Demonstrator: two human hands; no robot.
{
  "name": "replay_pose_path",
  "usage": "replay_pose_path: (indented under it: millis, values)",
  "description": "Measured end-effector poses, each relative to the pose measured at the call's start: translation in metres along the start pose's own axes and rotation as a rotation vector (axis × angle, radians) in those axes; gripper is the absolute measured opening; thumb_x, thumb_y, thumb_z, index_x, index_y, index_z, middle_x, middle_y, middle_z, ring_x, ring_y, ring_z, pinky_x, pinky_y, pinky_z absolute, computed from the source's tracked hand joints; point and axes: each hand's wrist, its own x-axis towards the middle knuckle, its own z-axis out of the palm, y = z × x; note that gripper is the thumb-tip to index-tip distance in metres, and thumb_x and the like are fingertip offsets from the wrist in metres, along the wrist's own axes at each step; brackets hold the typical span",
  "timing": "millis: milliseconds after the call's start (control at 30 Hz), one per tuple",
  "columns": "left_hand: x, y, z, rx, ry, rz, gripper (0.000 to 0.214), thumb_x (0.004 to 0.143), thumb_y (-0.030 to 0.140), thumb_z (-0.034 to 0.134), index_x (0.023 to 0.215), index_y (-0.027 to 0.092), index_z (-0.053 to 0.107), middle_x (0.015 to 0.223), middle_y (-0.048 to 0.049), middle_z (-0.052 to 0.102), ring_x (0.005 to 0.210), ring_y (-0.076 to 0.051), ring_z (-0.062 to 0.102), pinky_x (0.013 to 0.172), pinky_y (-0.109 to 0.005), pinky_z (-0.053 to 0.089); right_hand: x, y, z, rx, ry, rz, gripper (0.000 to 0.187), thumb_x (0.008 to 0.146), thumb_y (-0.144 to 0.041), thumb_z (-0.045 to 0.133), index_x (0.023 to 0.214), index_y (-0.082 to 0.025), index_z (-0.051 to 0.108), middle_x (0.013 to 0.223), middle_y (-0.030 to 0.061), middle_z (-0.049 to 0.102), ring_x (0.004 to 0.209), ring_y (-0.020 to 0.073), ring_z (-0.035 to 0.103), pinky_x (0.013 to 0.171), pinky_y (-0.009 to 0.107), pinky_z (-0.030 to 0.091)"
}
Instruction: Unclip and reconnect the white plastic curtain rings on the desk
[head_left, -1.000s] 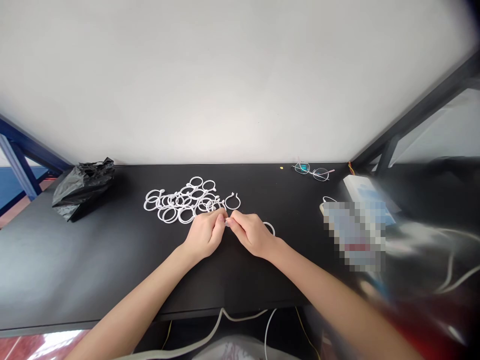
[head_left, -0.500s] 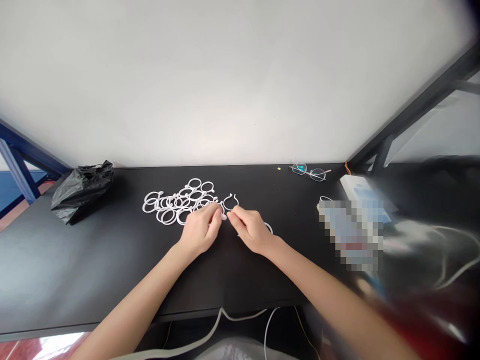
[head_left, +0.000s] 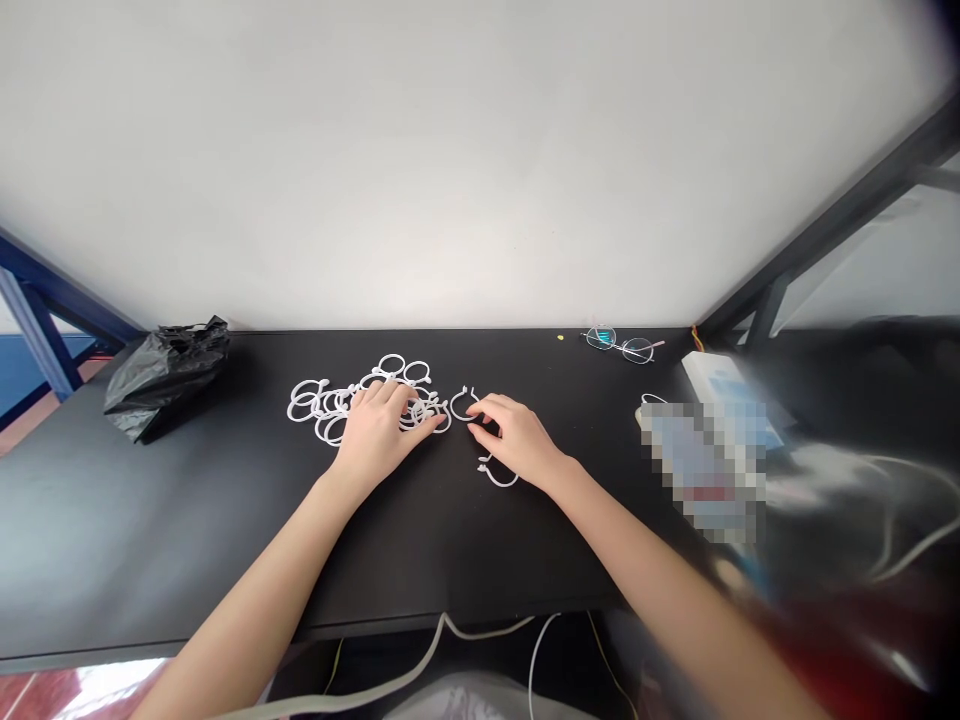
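Note:
Several thin white plastic rings (head_left: 307, 409), with small knobs at their ends, lie in an overlapping pile on the black table. My left hand (head_left: 375, 425) rests over the right part of this pile, fingers spread and thumb stretched to the right. It hides some of the rings beneath. To the right, my right hand (head_left: 517, 437) has its thumb and fingertips apart. Its index fingertip is at the edge of a single open ring (head_left: 456, 412); whether they touch I cannot tell. Another open ring (head_left: 504, 483) lies just below the right hand, partly covered by it.
A crumpled black plastic bag (head_left: 165, 375) sits at the left. Eyeglasses (head_left: 619, 346) lie near the wall. On the right are a white box (head_left: 709, 375), a blurred-out flat object (head_left: 701, 470) and loose white cables (head_left: 915, 545). A cable (head_left: 420, 665) hangs at the front edge.
My left hand has moved left onto the pile and its fingers have spread. My right hand's thumb and fingers have parted. The ring below it shows more.

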Motion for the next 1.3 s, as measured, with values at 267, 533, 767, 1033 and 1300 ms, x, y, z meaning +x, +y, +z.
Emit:
replay_pose_path:
  millis: [267,533,767,1033,1300]
  values:
    - [-0.001,0.000,0.001,0.028,-0.044,0.017,0.032,0.081,0.047,0.070,0.092,0.018,0.062,0.088,-0.0059,0.062,0.084,-0.025,0.057,0.077,-0.037,0.044,0.001,0.001,-0.002,-0.038,-0.026,0.102,0.006,0.083,-0.021,0.068,0.081,-0.019,0.063,0.085,-0.0005,0.062,0.073,0.0117,0.058,0.062,0.023,0.039]
    - [-0.001,0.002,0.001,0.029,-0.022,-0.004,0.035,0.080,0.049,0.070,0.093,0.018,0.063,0.095,-0.0075,0.060,0.087,-0.025,0.056,0.078,-0.038,0.046,0.001,0.002,-0.001,-0.030,-0.001,0.102,0.018,0.089,-0.020,0.059,0.070,-0.018,0.058,0.077,-0.0007,0.059,0.062,0.0096,0.053,0.057,0.023,0.037]
    - [0.001,0.009,-0.004,-0.046,0.059,0.042,0.034,0.085,0.043,0.067,0.107,0.019,0.058,0.111,-0.0107,0.061,0.100,-0.028,0.057,0.086,-0.042,0.046,0.001,-0.008,-0.002,0.494,0.235,0.100,0.013,0.088,-0.031,0.060,0.087,-0.018,0.063,0.083,0.0037,0.067,0.072,0.0149,0.063,0.062,0.025,0.049]
    - [-0.003,0.029,-0.008,-0.304,0.138,0.244,0.027,0.093,0.023,0.057,0.120,0.022,0.053,0.101,-0.0080,0.065,0.092,-0.022,0.063,0.083,-0.038,0.051,-0.002,-0.020,-0.005,0.867,0.030,0.118,0.033,0.084,-0.046,0.065,0.070,-0.017,0.060,0.070,0.0020,0.065,0.061,0.0131,0.062,0.062,0.028,0.052]
    - [-0.007,0.036,-0.005,-0.486,0.118,0.191,0.035,0.090,0.021,0.063,0.122,0.021,0.051,0.094,-0.0060,0.062,0.084,-0.017,0.061,0.076,-0.033,0.054,0.003,-0.014,-0.004,1.074,0.003,0.256,0.042,0.088,-0.054,0.057,0.078,-0.014,0.066,0.048,-0.0039,0.055,0.035,0.0064,0.044,0.040,0.020,0.041]
